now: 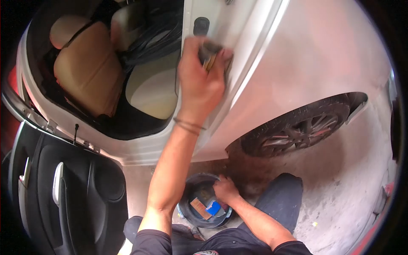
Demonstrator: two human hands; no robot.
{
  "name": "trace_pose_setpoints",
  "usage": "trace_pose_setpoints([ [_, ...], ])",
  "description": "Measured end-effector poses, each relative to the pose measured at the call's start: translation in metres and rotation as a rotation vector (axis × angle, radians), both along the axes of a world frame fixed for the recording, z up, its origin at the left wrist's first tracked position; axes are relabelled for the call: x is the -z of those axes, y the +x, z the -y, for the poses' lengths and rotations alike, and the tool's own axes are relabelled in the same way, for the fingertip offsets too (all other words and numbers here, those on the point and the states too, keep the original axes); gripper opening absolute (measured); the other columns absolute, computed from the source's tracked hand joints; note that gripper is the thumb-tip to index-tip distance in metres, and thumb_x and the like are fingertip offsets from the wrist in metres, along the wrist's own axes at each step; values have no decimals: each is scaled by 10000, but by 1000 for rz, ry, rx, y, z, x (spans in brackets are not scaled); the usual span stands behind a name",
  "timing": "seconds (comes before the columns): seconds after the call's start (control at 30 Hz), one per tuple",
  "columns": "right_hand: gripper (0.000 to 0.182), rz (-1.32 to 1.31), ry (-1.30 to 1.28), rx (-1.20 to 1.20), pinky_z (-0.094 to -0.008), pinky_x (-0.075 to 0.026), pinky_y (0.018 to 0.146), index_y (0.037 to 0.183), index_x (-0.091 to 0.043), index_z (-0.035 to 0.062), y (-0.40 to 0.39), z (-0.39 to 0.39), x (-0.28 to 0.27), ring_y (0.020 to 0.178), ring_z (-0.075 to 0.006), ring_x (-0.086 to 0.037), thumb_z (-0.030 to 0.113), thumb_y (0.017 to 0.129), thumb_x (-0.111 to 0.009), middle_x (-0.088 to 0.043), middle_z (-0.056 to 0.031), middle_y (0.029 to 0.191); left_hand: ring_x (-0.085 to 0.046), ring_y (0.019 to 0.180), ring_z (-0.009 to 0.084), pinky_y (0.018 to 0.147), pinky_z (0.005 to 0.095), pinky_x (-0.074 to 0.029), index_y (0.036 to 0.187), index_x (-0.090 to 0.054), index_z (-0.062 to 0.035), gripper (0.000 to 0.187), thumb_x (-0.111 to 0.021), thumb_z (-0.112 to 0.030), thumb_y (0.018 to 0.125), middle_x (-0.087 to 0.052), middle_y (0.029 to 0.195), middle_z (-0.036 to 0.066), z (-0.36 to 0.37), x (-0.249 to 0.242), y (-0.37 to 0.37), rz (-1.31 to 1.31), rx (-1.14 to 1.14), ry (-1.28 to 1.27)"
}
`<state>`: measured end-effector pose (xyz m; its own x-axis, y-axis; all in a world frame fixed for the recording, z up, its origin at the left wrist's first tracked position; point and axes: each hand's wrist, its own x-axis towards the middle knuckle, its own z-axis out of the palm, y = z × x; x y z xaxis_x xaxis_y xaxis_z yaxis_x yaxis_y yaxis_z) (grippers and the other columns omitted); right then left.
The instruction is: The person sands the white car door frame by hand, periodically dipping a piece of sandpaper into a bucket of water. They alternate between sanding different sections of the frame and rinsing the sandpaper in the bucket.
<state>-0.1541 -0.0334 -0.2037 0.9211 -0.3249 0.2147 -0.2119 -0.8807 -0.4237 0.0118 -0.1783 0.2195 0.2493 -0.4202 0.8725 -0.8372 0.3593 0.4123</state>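
Observation:
My left hand [202, 78] is raised against the white door frame [240, 40] of a car. Its fingers are closed around a small dark pad-like piece [209, 52] with a yellowish edge; motion blur hides its exact kind. Lower down, my right hand [226, 190] is closed at the right rim of a dark round bucket [191, 216], its fingertips partly hidden. Inside the bucket lie a brown-orange rectangular block [200, 208] and a blue piece [213, 207].
At left, an open black-lined car door [89, 195] hangs outward. Beige seats [87, 70] show through the doorway. To the right are the rear wheel [301, 125] and the white body panel [318, 55]. My bent knee [280, 199] is beside the bucket on the concrete floor [335, 187].

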Motion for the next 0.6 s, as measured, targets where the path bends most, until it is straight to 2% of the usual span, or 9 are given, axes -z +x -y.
trace_pose_setpoints([
  [0.13, 173, -175, -11, -122, -509, -555, 984, 895, -822, 71, -7, 9, -44, 1194, -342, -652, 183, 829, -709, -778, -101, 1032, -581, 934, 134, 862, 287, -494, 1145, -578, -26, 225, -763, -32, 1017, -622, 993, 57, -5, 13, 5, -142, 104, 27],
  [0.2, 179, -193, -13, -135, -504, -549, 1001, 904, -828, 71, -4, 14, -44, 1219, -342, -644, 187, 821, -720, -779, -106, 1042, -600, 900, 134, 836, 291, -506, 1148, -579, -17, 220, -756, -38, 1019, -644, 977, 51, -22, 60, 20, -46, -117, 31],
  [0.27, 187, -202, 0, -154, -498, -544, 1018, 913, -833, 70, -3, 7, -28, 1245, -343, -637, 190, 813, -731, -781, -111, 1051, -617, 906, 303, 852, 434, -496, 1114, -610, -7, 228, -784, -67, 980, -706, 891, 143, -56, 113, 34, -255, -177, 153],
  [0.33, 226, -303, 74, -4, -531, -506, 1101, 954, -848, 65, 8, -5, 10, 1318, -358, -600, 207, 814, -742, -787, -105, 1136, -668, 900, 352, 822, 456, -514, 1113, -639, -6, 234, -803, -97, 972, -734, 916, 182, -93, 140, 39, -254, -301, 304],
  [0.43, 249, -336, 2, -96, -592, -453, 1171, 1001, -862, 78, 1, 2, -36, 1386, -387, -560, 206, 836, -727, -789, -108, 1208, -738, 893, 443, 781, 498, -549, 1062, -656, 7, 286, -796, -234, 998, -761, 924, 234, -163, 154, 22, -348, -443, 539],
  [0.47, 249, -316, -11, -98, -592, -453, 1171, 1001, -862, 78, -2, 3, -61, 1386, -387, -560, 206, 836, -727, -789, -108, 1208, -749, 892, 469, 771, 511, -558, 1048, -657, 12, 327, -789, -285, 1007, -763, 921, 247, -190, 156, 14, -364, -475, 612],
  [0.53, 245, 64, 117, 85, -647, -430, 1172, 1019, -864, 115, -10, -11, -109, 1451, -426, -510, 204, 852, -707, -790, -95, 1244, -745, 947, 497, 789, 534, -562, 1080, -668, 0, 380, -757, -365, 1025, -754, 934, 271, -246, 136, -17, -332, -583, 888],
  [0.57, 232, 178, 98, 81, -591, -489, 1124, 1039, -856, 148, -5, -13, -117, 1396, -405, -599, 214, 885, -695, -806, -103, 1156, -740, 952, 504, 787, 540, -561, 1097, -676, -6, 372, -742, -367, 1036, -751, 933, 273, -272, 132, -32, -329, -641, 966],
  [0.6, 232, 173, 100, 68, -591, -489, 1124, 1039, -856, 148, 1, -16, -129, 1396, -405, -599, 214, 885, -695, -806, -103, 1156, -735, 956, 511, 785, 547, -561, 1114, -683, -12, 366, -727, -368, 1046, -748, 932, 275, -295, 129, -41, -325, -696, 1047],
])
